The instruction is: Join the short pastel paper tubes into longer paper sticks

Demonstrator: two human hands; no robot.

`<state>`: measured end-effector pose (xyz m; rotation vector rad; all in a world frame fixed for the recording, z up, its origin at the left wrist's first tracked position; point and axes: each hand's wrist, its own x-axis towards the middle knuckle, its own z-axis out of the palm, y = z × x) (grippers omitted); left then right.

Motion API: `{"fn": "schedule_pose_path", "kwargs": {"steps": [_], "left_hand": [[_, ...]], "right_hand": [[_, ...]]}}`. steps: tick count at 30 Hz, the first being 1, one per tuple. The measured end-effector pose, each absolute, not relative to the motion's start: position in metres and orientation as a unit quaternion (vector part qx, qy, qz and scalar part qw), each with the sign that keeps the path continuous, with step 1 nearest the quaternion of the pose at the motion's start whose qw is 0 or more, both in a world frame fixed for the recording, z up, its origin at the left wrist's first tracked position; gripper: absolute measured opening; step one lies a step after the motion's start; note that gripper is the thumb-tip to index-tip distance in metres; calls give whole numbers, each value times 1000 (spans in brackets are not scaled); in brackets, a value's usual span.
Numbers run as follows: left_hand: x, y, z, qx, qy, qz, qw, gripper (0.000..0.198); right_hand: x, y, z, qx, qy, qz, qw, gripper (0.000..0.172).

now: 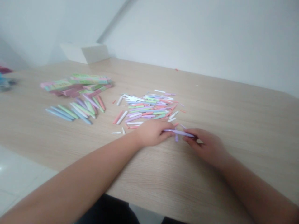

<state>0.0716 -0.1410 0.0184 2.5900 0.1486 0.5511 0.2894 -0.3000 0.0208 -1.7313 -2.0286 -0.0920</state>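
Note:
A slim purple pen (179, 133) stretches between my two hands over the table. The fingers of my left hand (155, 132) are closed round one end of it. At its other end, my right hand (205, 143) grips it between thumb and fingers. Under the pen lies another small purple piece (176, 137). Just beyond my left hand spreads a loose pile of pen parts (149, 107) in white, purple, green, blue and coral. To the left lies a group of thicker, whole-looking pens (80, 108) in blue, green, white, purple and coral.
Several patterned pink and green boxes (91, 79) are stacked behind the whole pens. An open white box (85, 53) stands at the back against the wall (187, 34). The wooden table (254, 118) ends at the lower left, with floor tiles beyond.

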Motion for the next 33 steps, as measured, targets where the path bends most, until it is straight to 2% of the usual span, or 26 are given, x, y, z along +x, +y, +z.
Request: {"fn": "schedule_pose_path", "kwargs": {"steps": [11,33], "left_hand": [[69,-141,19,949,45,191,246,32],[70,-141,20,979,39,140,143,34]], "right_hand": [[298,-301,25,-582,-796,-45,157,22],[285,-295,16,-625,-766,21,149,27]]}}
